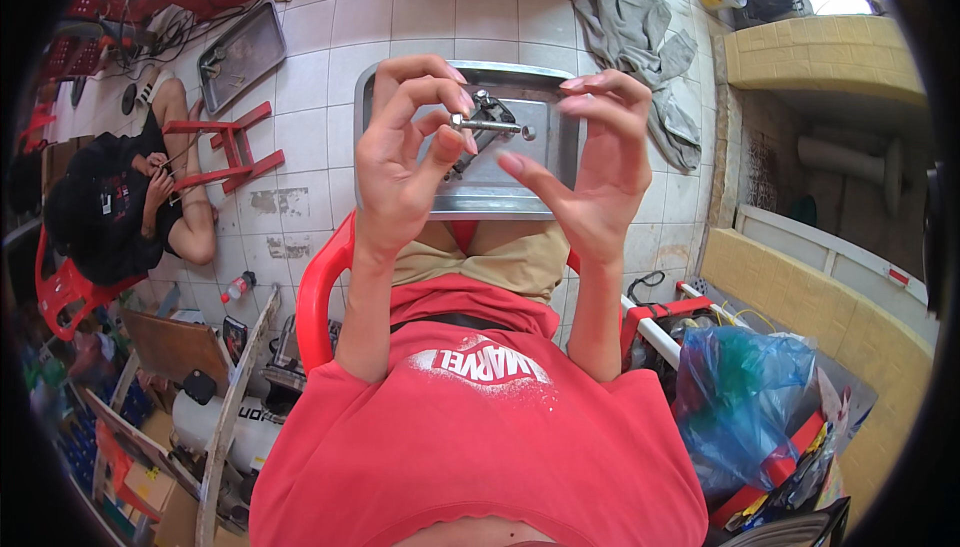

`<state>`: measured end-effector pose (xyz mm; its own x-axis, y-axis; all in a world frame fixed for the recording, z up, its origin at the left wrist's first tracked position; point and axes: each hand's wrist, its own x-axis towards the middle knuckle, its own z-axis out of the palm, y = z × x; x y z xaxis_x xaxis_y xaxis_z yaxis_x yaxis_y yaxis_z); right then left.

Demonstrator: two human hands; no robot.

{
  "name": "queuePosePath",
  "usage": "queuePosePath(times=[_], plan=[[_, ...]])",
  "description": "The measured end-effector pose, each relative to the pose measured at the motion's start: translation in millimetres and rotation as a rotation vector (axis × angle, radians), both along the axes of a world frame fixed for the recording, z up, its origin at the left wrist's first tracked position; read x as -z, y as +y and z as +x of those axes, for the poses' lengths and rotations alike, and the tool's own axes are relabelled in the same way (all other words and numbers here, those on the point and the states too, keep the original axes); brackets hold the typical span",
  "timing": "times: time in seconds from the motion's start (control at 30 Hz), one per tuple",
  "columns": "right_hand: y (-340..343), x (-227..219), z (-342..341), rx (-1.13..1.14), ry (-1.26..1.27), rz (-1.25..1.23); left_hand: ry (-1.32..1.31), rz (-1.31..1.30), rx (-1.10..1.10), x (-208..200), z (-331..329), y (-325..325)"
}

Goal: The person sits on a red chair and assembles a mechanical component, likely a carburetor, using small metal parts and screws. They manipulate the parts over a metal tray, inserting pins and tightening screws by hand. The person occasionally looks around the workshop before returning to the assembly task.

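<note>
A silver metal bolt (490,126) lies crosswise in the air, its head at the left and a round ring or nut at its right tip. Thumb and fingers of my left hand (405,142) pinch it by the head end. Just off the right tip, my right hand (605,162) is raised, slightly blurred, with thumb and fingers spread and nothing visible between them. Below both hands is a shallow metal tray (500,214). Inside the tray sits a dark metal part (492,109) with shiny ends, partly hidden behind the bolt and my left hand.
A grey cloth (635,27) lies on the tiled floor beyond the tray. To the left, a seated person in black (105,197) works near a red stool (235,147), with another metal tray (240,57) beyond. A blue plastic bag (740,397) fills the right side.
</note>
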<state>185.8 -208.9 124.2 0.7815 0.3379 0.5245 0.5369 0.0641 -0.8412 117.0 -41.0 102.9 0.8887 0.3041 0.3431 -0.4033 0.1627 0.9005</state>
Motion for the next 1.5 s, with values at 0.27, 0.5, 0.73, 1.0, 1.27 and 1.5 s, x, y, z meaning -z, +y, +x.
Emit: queuePosePath(times=[0.27, 0.5, 0.73, 1.0, 1.27, 1.5], plan=[[-12, 5, 5, 0.033, 0.160, 0.189, -0.016, 0.023, -0.079, 2, 2, 8], [-36, 17, 10, 0.238, 0.337, 0.189, 0.393, 0.666, -0.320, 22, -3, 25], [-59, 51, -3, 0.310, 0.455, 0.074, 0.593, 1.201, -0.139, 87, -20, 40], [-73, 76, -25, 0.294, 0.513, -0.128, 0.540, 1.144, -0.151, 90, -12, 31], [-69, 84, -38, 0.243, 0.540, -0.260, 0.433, 1.086, -0.288, 84, 1, -15], [-68, 88, -39, 0.226, 0.449, -0.336, 0.543, 1.187, -0.201, 113, -4, -21]])
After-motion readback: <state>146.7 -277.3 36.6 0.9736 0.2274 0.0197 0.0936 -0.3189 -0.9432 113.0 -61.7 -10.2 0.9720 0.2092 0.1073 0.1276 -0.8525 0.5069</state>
